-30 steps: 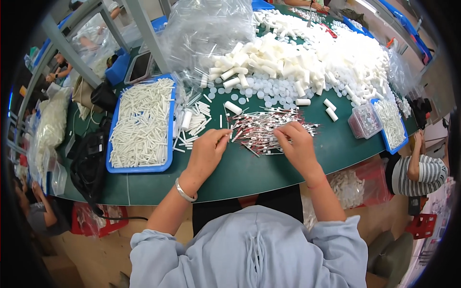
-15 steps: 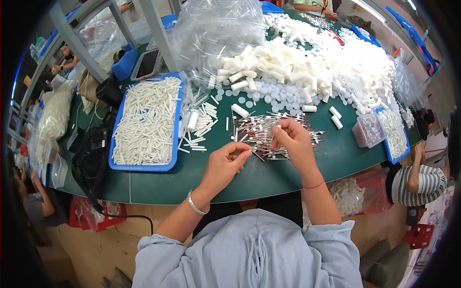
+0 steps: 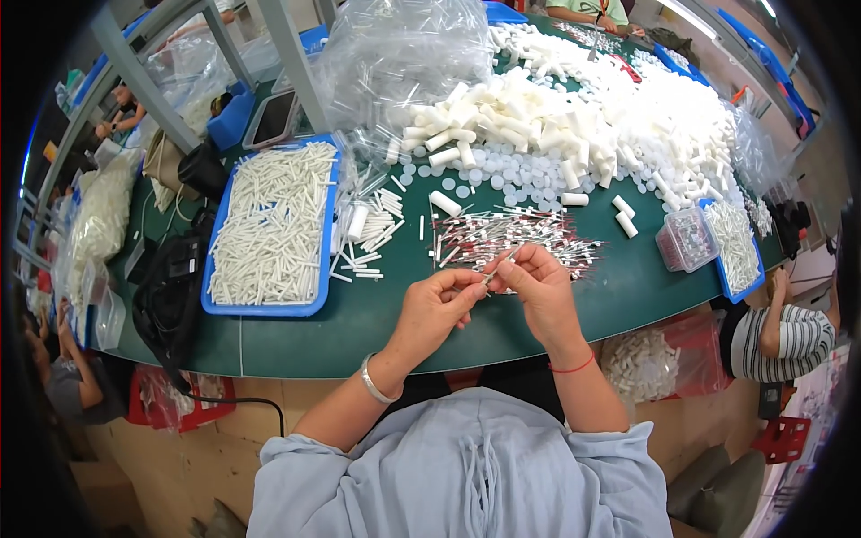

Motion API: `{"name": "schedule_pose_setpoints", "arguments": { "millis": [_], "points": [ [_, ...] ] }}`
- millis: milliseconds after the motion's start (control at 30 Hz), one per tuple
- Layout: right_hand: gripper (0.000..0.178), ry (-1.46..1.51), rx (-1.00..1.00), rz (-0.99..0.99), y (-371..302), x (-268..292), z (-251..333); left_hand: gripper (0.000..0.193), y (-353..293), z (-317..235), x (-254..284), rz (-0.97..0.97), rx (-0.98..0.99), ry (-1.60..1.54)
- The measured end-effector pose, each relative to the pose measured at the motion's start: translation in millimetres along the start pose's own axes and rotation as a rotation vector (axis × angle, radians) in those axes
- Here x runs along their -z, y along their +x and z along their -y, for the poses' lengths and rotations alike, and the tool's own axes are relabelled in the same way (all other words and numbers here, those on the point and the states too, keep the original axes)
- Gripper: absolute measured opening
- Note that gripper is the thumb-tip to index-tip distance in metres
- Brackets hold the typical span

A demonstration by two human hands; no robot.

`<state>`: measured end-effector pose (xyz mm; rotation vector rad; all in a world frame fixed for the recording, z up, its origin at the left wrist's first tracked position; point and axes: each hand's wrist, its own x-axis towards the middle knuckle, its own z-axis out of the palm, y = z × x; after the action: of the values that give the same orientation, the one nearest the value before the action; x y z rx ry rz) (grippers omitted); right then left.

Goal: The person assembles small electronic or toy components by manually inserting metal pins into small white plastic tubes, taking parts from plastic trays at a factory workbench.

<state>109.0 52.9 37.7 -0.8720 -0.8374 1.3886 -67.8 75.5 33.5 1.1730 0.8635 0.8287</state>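
My left hand (image 3: 439, 309) and my right hand (image 3: 543, 296) meet fingertip to fingertip over the near edge of a pile of thin red-and-white wire-like parts (image 3: 502, 235). Between their pinched fingers is a small thin stick-like part (image 3: 490, 279), mostly covered, so its exact kind cannot be told. Both hands are closed in a pinch. Close to the pile's left end lie a thick white cylinder (image 3: 445, 203) and a loose group of short white tubes (image 3: 381, 224).
A blue tray (image 3: 328, 269) full of short white tubes stands to the left. Beyond the pile spread translucent discs (image 3: 511, 175) and a heap of thick white cylinders (image 3: 538, 121). A clear plastic box (image 3: 689, 240) and another blue tray (image 3: 743, 289) stand at right. Co-workers sit around.
My right hand has come down and left from the pile to meet my left hand. My left hand has shifted slightly right, and the fingertips now come together.
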Motion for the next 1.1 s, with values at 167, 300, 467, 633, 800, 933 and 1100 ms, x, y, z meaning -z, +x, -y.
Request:
{"name": "schedule_pose_setpoints", "arguments": {
  "millis": [167,300,467,633,800,933,1100],
  "points": [
    [0.009,-0.185,0.086,0.030,-8,-5,-10,0.022,-1,2,0,0.002,0.007,0.017],
    [0.011,-0.142,-0.039,0.139,-10,-1,11,0.022,-4,-9,7,0.093,0.108,-0.020],
    [0.007,-0.228,0.095,0.271,-4,11,5,0.017,-5,-16,8,0.178,0.135,-0.100],
    [0.008,-0.189,-0.041,-0.016,-3,-5,-7,0.012,0,-1,-4,-0.158,-0.330,0.425],
    [0.008,-0.078,0.022,-0.137,5,0,-6,0.015,33,-15,4,-0.088,-0.483,0.583],
    [0.009,-0.100,0.077,-0.144,8,7,9,0.022,114,-12,29,-0.263,-0.763,1.024],
    [0.015,-0.209,0.068,-0.196,10,17,14,0.019,176,5,38,-0.065,-0.562,1.486]
  ]
}}
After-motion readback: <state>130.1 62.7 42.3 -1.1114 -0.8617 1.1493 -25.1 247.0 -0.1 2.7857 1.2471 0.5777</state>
